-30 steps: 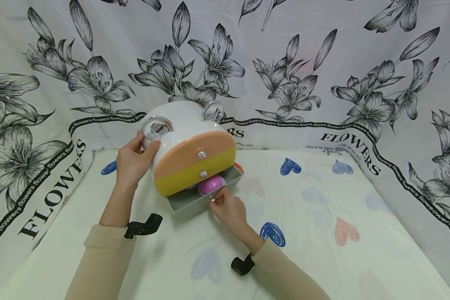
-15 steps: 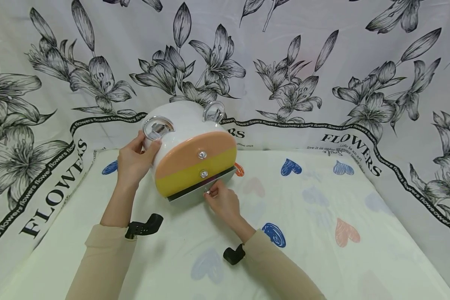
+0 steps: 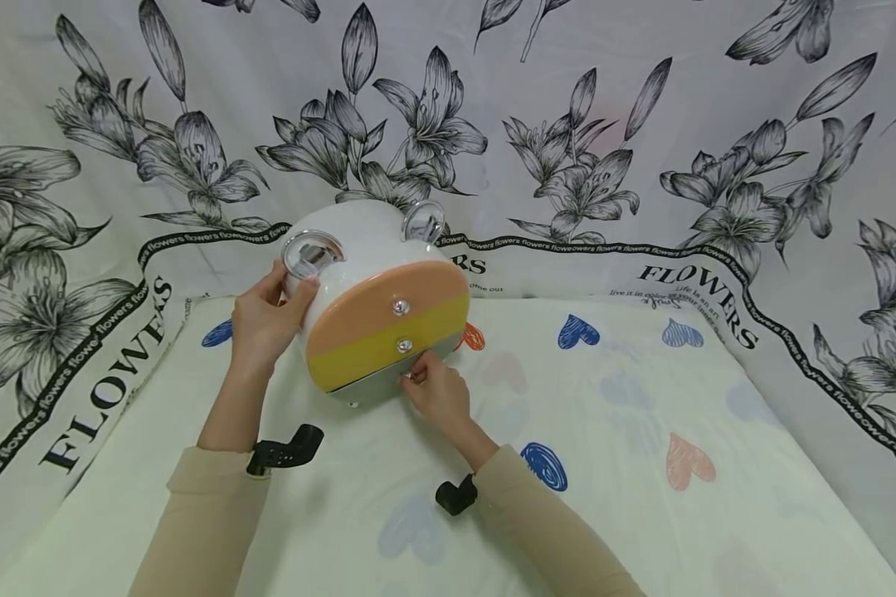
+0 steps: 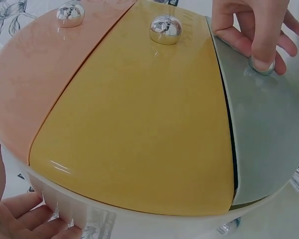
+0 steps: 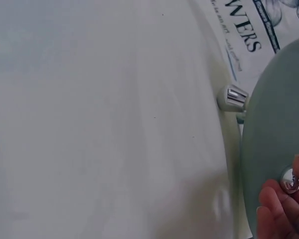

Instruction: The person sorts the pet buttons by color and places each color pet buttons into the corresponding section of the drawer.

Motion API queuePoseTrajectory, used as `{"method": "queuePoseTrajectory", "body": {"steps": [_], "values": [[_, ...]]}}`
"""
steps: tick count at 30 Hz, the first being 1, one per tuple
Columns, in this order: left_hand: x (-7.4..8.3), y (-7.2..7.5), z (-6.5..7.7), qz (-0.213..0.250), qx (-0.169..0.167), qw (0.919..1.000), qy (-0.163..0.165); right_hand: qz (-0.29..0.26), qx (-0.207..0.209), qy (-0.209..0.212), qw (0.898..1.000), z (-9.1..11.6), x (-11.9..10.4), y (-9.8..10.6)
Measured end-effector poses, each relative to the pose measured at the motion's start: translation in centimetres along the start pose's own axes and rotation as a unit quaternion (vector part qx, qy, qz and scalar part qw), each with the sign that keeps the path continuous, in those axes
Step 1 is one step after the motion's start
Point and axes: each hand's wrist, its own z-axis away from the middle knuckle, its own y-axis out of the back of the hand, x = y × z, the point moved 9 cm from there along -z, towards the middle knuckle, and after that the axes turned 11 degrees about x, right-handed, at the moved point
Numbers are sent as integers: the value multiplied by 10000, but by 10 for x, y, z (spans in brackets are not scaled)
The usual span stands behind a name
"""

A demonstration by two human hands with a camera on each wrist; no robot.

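A rounded white drawer box [image 3: 362, 228] with silver ear-like discs on top stands at an angle on the cloth. Its front has an orange drawer [image 3: 366, 307], a yellow drawer [image 3: 362, 361] and a grey-green drawer [image 3: 373, 385], each with a silver knob. My left hand [image 3: 265, 319] holds the box's left side, its thumb just below the left ear disc [image 3: 314, 254]. With thumb and fingers my right hand [image 3: 440, 394] pinches the bottom drawer's knob [image 5: 291, 180]. That drawer sits nearly flush; a thin dark gap shows along its upper edge in the left wrist view. Its contents are hidden.
Under the box lies a pale cloth [image 3: 605, 514] printed with hearts. A white curtain [image 3: 552, 108] with black flower drawings hangs behind. Small silver feet [image 5: 234, 98] show beneath the box. A black camera mount [image 3: 287, 449] sits on each wrist.
My right hand has pushed the grey-green bottom drawer in, away from me, so the pink round object inside is out of sight. My left hand has stayed on the box.
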Motion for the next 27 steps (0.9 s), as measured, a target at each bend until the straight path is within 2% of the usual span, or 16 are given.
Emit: {"method": "queuePoseTrajectory", "body": {"steps": [10, 14, 18, 22, 24, 27], "values": [[1, 0, 1, 37, -37, 10000, 4, 30, -110, -191, 9998, -5, 1, -3], [4, 0, 0, -28, -52, 9998, -174, 16, -146, -225, 9996, -4, 1, -4], [7, -1, -1, -114, -188, 9991, -375, 14, -257, 119, 9996, 0, -1, -2], [8, -1, 0, -199, -310, 9982, -475, -49, -719, 712, 9949, 5, -2, 5], [8, -1, 0, -197, -342, 9978, -533, -9, -973, 897, 9912, 7, 2, 12], [7, -2, 0, -240, -449, 9965, -668, 158, -1091, 1046, 9884, 6, 11, 31]]}}
